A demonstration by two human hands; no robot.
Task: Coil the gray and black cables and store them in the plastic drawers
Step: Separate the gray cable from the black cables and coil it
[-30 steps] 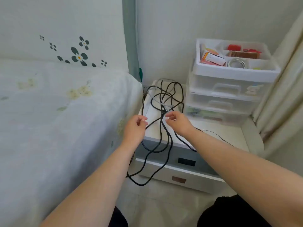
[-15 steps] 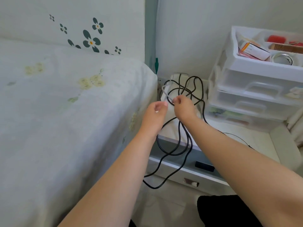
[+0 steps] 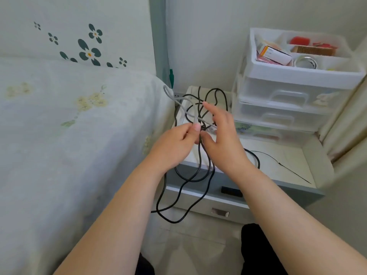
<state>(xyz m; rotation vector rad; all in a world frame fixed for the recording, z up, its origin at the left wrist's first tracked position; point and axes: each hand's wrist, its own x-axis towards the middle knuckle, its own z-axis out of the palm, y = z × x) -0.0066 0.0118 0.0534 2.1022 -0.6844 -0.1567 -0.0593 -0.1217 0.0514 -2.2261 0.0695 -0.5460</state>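
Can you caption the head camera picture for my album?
Two hands untangle a gray cable from a black cable beside plastic drawers.

The right hand [image 3: 222, 139] is now opened, fingers spread, no longer pinching the tangle. The gray cable [image 3: 179, 105] is pulled up and leftward by the left hand [image 3: 176, 144], its loop raised beside the bed [image 3: 79, 135] edge.
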